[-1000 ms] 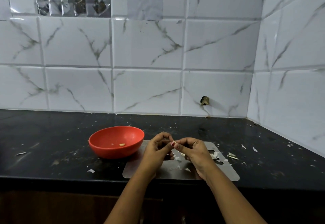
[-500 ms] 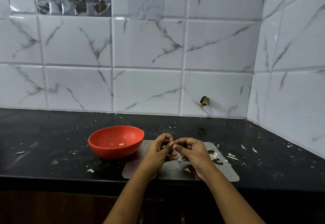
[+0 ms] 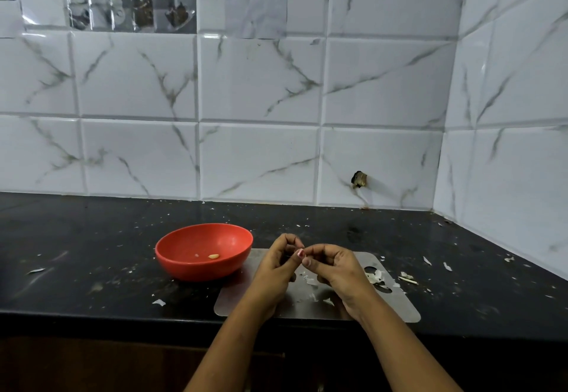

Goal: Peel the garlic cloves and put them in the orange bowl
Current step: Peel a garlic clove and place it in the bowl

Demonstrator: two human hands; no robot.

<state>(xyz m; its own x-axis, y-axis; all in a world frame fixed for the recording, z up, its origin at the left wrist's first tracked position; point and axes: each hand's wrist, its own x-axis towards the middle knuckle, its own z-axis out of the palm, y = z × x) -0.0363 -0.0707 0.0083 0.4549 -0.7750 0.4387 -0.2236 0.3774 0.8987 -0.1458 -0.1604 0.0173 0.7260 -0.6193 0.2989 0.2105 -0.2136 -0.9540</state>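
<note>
left hand (image 3: 278, 264) and right hand (image 3: 336, 268): fingers curled, tips meeting above the steel board (image 3: 399, 308); anything pinched between them is hidden, cannot tell. orange bowl (image 3: 172, 258) just left of the hands, one peeled clove (image 3: 213, 256) inside. peel scraps (image 3: 373, 276) on the board.

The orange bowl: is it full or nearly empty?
Nearly empty. The orange bowl stands upright with one peeled clove and a tiny fragment inside.

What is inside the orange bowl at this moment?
One peeled garlic clove lies on the bottom of the orange bowl, with a tiny pale scrap beside it. The near inner wall is covered by the bowl's own rim, so nothing there can be seen.
</note>
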